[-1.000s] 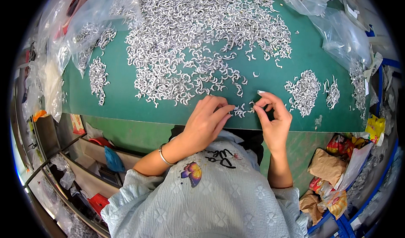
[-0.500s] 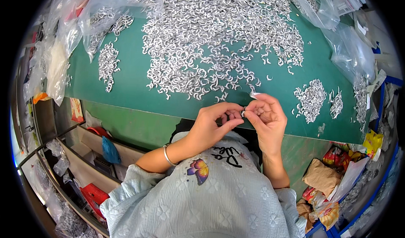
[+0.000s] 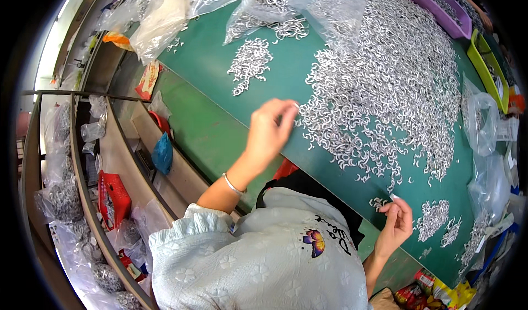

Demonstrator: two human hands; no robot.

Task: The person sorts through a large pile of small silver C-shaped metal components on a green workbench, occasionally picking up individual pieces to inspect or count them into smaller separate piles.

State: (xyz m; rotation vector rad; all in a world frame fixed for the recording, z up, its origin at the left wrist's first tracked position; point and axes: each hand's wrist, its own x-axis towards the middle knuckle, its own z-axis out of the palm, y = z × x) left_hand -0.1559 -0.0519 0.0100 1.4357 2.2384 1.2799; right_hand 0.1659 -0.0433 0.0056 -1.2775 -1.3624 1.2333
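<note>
1. On the green counter [image 3: 220, 68] in front of you lies a big heap of small curved metal pieces [image 3: 385, 84], spreading from the far middle toward your right.
2. Your left hand [image 3: 269, 128] reaches out to the near left edge of that heap; its fingers are curled together with the fingertips [image 3: 294, 108] touching the outermost pieces. Whether they pinch one, you cannot tell from this view.
3. A thin bracelet [image 3: 233, 184] sits on your left wrist.
4. Your right hand [image 3: 397, 222] is held up close to your chest, over the near edge of the counter, fingers loosely bent and partly parted; nothing shows clearly between them.
5. Just beside that hand is a tiny cluster of pieces [image 3: 378, 203], and a little further right a small sorted pile [image 3: 433, 217].
6. Another small pile [image 3: 250, 62] lies far left, near clear plastic bags [image 3: 165, 13] holding more pieces.
7. A purple tray [image 3: 434, 5] and a yellow-green tray [image 3: 487, 62] stand at the far right.
</note>
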